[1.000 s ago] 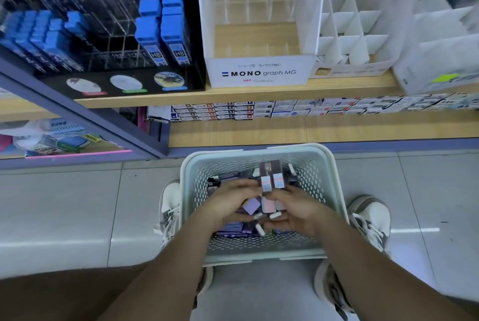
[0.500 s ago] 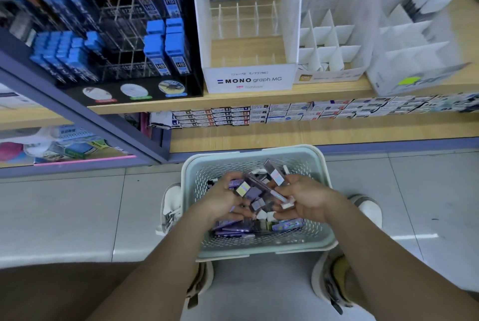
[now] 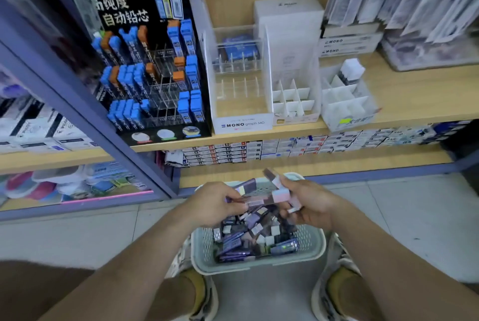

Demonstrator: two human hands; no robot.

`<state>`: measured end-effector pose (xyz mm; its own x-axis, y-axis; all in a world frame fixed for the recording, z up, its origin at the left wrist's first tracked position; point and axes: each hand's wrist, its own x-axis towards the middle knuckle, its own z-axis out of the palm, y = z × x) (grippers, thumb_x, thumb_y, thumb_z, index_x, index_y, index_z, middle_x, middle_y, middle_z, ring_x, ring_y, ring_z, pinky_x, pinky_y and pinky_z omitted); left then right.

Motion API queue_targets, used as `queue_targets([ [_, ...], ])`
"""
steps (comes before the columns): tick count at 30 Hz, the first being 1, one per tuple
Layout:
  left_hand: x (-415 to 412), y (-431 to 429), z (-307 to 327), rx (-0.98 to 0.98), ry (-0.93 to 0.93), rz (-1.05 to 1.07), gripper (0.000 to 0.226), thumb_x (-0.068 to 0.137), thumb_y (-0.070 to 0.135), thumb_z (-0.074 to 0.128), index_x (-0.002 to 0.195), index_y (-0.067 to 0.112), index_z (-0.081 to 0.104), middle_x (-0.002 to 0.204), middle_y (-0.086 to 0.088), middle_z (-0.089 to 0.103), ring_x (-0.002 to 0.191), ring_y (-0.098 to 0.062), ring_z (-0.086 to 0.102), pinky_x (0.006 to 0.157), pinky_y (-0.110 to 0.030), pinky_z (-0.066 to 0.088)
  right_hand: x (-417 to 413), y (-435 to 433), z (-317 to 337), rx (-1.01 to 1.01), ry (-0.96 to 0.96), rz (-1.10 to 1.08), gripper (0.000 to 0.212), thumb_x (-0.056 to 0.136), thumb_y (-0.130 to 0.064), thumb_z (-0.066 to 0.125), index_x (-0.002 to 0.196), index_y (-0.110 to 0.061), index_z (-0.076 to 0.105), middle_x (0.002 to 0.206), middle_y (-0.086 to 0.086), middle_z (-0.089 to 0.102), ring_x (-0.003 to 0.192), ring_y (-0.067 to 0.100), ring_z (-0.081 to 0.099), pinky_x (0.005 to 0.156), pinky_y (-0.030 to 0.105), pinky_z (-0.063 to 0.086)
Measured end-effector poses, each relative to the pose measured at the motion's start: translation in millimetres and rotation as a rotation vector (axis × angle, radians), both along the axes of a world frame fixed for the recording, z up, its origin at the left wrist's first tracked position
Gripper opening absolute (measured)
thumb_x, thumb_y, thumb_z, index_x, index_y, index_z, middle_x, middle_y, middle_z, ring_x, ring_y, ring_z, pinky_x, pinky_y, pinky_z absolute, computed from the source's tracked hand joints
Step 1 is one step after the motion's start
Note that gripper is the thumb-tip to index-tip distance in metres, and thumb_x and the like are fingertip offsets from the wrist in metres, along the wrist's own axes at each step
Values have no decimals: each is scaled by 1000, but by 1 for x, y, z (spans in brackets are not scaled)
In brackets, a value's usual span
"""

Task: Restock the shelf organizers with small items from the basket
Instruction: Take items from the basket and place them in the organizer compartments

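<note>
A pale green perforated basket [image 3: 315, 245] sits on the floor between my feet, filled with several small purple and pink lead cases [image 3: 248, 240]. My left hand [image 3: 215, 204] grips a few purple cases just above the basket. My right hand [image 3: 308, 204] holds several pink-ended cases, fanned out toward the left hand. On the shelf above stand white organizers: a MONO graph MG display [image 3: 242, 124] with mostly bare slots, a white divided box [image 3: 293, 105] and another divided box [image 3: 347, 111] holding one white-capped pack.
A black Pilot lead rack [image 3: 155, 79] with blue and orange cases stands at the left of the shelf. Rows of small boxes [image 3: 285, 148] line the lower shelf. A purple frame post [image 3: 85, 111] runs diagonally at left. Grey tiled floor surrounds the basket.
Both hands have risen out of the basket with bundles of cases. My view has tilted up, so more of the shelf shows.
</note>
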<state>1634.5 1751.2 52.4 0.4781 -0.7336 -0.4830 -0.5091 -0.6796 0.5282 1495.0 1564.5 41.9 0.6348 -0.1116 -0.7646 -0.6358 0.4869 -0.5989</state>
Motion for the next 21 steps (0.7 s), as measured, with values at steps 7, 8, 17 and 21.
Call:
queue_targets([
  [7, -28, 6, 68, -426, 715, 435, 21, 93, 28, 54, 82, 14, 64, 69, 0, 56, 49, -8, 41, 49, -20, 28, -8, 35, 38, 164, -279, -173, 39, 88, -47, 60, 101, -11, 66, 61, -1, 42, 57, 13, 46, 48, 19, 37],
  [8, -37, 4, 74, -456, 790, 432, 20, 90, 29, 55, 82, 13, 63, 70, -2, 56, 48, -9, 41, 47, -19, 28, -5, 44, 44, 176, -325, -191, 40, 86, -48, 62, 101, -12, 68, 62, 0, 44, 57, 13, 45, 49, 19, 36],
  [17, -65, -8, 101, -627, 944, 557, 23, 87, 29, 56, 87, 8, 64, 87, -12, 69, 72, -23, 65, 64, -31, 50, 6, 59, 88, -70, -341, -445, 24, 87, -9, 56, 64, -12, 62, 57, 8, 52, 50, 21, 47, 53, 29, 44],
  [21, -59, -19, 116, -697, 704, 678, 29, 94, 30, 53, 89, 3, 63, 78, -12, 70, 71, -22, 65, 65, -31, 49, 14, 36, 112, -106, -379, -657, 11, 89, -8, 54, 79, -13, 50, 72, 8, 46, 62, 21, 45, 58, 32, 39],
])
